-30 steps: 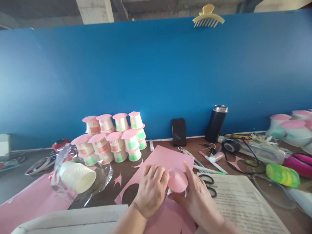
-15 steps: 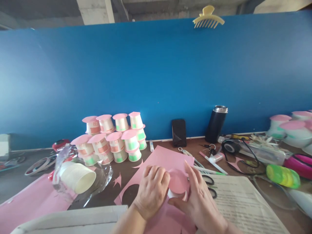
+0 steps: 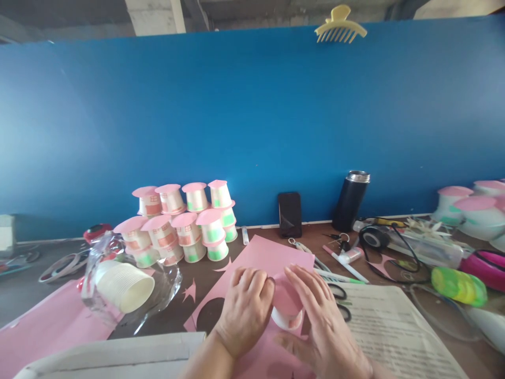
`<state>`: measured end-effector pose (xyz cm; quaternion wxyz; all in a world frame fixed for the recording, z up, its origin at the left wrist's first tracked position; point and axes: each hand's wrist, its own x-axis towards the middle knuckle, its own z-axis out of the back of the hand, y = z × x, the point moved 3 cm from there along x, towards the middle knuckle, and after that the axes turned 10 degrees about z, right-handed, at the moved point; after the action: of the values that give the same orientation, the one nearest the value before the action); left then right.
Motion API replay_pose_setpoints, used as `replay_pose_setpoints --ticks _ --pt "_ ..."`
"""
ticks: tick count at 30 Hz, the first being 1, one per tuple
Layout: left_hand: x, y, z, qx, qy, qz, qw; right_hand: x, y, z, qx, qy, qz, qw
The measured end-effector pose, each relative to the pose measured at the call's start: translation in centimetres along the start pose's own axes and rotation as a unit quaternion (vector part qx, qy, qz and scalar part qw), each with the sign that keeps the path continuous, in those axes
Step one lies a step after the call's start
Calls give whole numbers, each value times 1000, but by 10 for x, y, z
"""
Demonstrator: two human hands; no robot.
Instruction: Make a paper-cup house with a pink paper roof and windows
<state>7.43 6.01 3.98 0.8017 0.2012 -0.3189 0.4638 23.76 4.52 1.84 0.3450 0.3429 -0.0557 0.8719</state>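
A white paper cup (image 3: 287, 320) stands between my hands, with a pink paper circle (image 3: 286, 296) lying over its top. My left hand (image 3: 249, 305) is closed, its fingers curled round the cup's left side and the circle's edge. The inner fingers and thumb are hidden. My right hand (image 3: 321, 316) has its fingers stretched out, their tips on the circle's right part, and its thumb lies apart below the cup. Beneath both hands is a pink paper sheet (image 3: 262, 258) with a round hole cut in it.
Paper cups with pink tops (image 3: 185, 226) are stacked at the left, behind a bagged sleeve of white cups (image 3: 126, 287). Scissors (image 3: 344, 310) lie beside a printed sheet (image 3: 398, 326). A phone (image 3: 290, 215) and black flask (image 3: 350, 202) stand along the blue partition (image 3: 252, 116).
My right fingers have moved left onto the pink circle, and the thumb has dropped away from the cup. More of the cup's white side shows. My left hand has hardly moved.
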Motion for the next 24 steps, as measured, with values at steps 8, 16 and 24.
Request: replay_pose_setpoints --ticks 8,16,24 --pt "0 5 -1 -31 58 -6 998 -10 -7 1 -18 9 -38 999" --pt "-13 32 -22 -185 75 116 973 -6 -6 6 -29 -4 -98 995" --pt "1 24 2 -374 35 210 903 -6 -15 -10 79 54 -222 970"
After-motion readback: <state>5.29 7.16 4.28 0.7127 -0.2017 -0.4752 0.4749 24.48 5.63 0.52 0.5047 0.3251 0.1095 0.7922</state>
